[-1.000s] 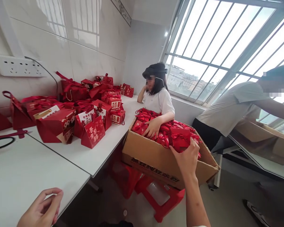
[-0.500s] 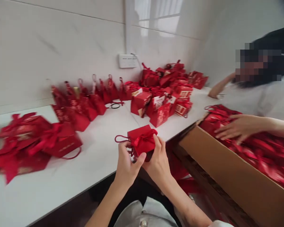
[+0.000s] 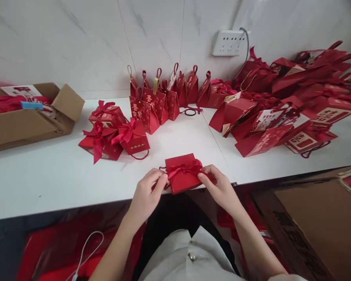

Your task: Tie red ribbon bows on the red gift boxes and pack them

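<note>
A red gift box [image 3: 181, 185] with a ribbon bow [image 3: 185, 168] across it lies at the front edge of the white table, right before me. My left hand [image 3: 152, 189] pinches at the left end of the bow, beside a cord handle that shows at the box's left side. On the other side my right hand [image 3: 218, 185] has thumb and forefinger closed on the bow's right end. Left of my hands stand three red boxes with bows [image 3: 134, 136]. Behind them, several peaked red boxes with loop handles [image 3: 152, 107] line the wall.
A big heap of red boxes [image 3: 304, 97] covers the right of the table [image 3: 61, 183]. An open carton [image 3: 26, 127] stands at the left, another carton [image 3: 324, 214] at lower right. A black ring [image 3: 190, 112] lies near the wall, under a power socket [image 3: 228, 43].
The view has swung left, so the co-worker is out of sight. The gift box has come down to the table edge, and my hands have moved apart to the two ends of its bow.
</note>
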The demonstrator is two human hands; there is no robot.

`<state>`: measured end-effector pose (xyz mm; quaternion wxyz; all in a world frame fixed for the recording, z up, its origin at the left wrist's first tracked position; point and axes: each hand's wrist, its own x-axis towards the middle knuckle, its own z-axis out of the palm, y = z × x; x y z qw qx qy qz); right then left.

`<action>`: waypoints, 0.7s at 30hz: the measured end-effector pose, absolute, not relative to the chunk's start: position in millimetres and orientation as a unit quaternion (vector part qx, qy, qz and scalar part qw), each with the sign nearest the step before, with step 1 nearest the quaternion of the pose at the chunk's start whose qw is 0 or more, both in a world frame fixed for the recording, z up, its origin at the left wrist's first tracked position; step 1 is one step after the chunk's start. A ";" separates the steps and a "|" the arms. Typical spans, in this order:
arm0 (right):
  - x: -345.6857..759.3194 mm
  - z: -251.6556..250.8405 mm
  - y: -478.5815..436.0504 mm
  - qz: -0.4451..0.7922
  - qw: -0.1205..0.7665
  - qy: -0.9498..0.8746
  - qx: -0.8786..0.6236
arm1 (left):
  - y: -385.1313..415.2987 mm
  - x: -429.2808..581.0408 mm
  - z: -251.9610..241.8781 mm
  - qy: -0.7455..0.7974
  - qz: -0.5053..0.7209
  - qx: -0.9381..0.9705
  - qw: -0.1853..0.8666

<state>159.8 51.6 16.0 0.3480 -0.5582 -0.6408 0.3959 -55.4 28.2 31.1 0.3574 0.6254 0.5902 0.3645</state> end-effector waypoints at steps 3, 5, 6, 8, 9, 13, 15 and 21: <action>159.0 20.0 60.8 0.477 0.337 -0.634 -0.506 | 28.5 -75.8 29.7 0.597 0.374 0.571 0.421; 158.8 21.1 66.5 0.515 0.339 -0.619 -0.487 | 28.5 -85.5 27.1 0.595 0.389 0.554 0.434; 159.0 21.6 69.2 0.527 0.342 -0.611 -0.483 | 28.4 -88.8 25.9 0.595 0.392 0.549 0.438; 160.3 22.8 74.8 0.543 0.354 -0.592 -0.480 | 28.8 -93.3 24.3 0.597 0.396 0.537 0.444; 161.8 23.4 77.7 0.547 0.364 -0.581 -0.482 | 29.3 -95.1 23.9 0.599 0.404 0.529 0.446; 174.9 26.5 91.7 0.538 0.426 -0.523 -0.505 | 34.7 -105.6 24.8 0.594 0.487 0.462 0.442; 184.3 29.2 99.6 0.530 0.464 -0.485 -0.518 | 38.4 -114.2 27.1 0.605 0.534 0.402 0.433; 212.6 35.6 114.1 0.528 0.561 -0.361 -0.525 | 39.2 -152.6 34.3 0.602 0.638 0.297 0.379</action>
